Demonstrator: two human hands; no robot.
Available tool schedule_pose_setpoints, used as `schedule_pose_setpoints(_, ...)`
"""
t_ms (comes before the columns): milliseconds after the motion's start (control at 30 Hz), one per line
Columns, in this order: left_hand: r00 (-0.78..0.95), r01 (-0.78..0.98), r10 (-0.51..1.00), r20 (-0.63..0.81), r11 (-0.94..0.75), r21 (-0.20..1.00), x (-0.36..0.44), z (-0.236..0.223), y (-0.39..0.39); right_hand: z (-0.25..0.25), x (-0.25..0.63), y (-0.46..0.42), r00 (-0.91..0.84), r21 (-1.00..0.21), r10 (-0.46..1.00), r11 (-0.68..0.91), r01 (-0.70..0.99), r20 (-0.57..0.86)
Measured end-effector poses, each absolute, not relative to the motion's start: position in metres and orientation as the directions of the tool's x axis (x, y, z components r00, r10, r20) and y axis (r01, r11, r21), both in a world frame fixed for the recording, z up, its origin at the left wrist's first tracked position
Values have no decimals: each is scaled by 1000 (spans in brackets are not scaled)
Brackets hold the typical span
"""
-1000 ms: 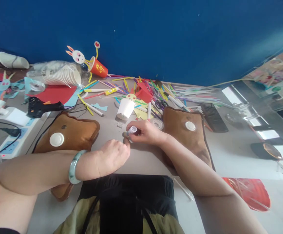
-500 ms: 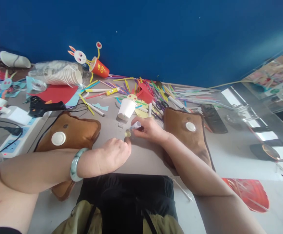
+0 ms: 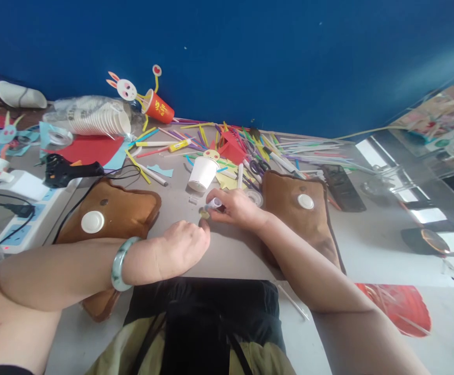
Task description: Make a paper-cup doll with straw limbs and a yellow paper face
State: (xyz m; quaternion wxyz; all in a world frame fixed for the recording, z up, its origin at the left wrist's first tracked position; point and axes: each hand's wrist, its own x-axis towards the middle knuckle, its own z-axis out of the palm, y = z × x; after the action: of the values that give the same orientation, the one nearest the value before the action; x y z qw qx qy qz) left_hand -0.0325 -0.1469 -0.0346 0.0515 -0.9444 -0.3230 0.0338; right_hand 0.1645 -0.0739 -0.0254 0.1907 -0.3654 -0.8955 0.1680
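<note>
My left hand point(image 3: 180, 247), a jade-coloured bangle on its wrist, is closed, and its thumb and finger pinch a small pale yellow round piece point(image 3: 204, 213). Just beyond it my right hand point(image 3: 240, 209) grips a small white tube point(image 3: 214, 203), its round end facing me and close to the yellow piece. Whether the two touch, I cannot tell. A white paper cup point(image 3: 202, 175) with blue strips at its sides and a yellow face on top stands right behind my hands. A small clear piece point(image 3: 193, 199) lies in front of the cup.
Brown cushions point(image 3: 109, 211) lie left and right of my hands. Coloured sticks and paper scraps cover the table's back. At left are a black glue gun point(image 3: 70, 171), a power strip point(image 3: 21, 229) and stacked paper cups point(image 3: 97, 122). A dark phone-like slab point(image 3: 343, 187) lies right.
My right hand has shifted slightly left with the white tube, bringing its end nearer the yellow piece. My left hand stays in about the same place.
</note>
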Motion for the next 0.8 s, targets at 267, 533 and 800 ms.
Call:
schedule_pose_setpoints(267,815,576,580,7,-809,-116,-37,-51,-146,-24,163,-77,-700,-490,680,697,523,218)
schedule_pose_setpoints(533,822,567,569,33,-812,-138,-41,-58,-147,-24,171,-71,-545,-595,788,593,542,288)
schedule_pose_setpoints(800,784,615,621,7,-774,-152,-32,-36,-150,-16,165,-78,-651,-698,737,563,443,181)
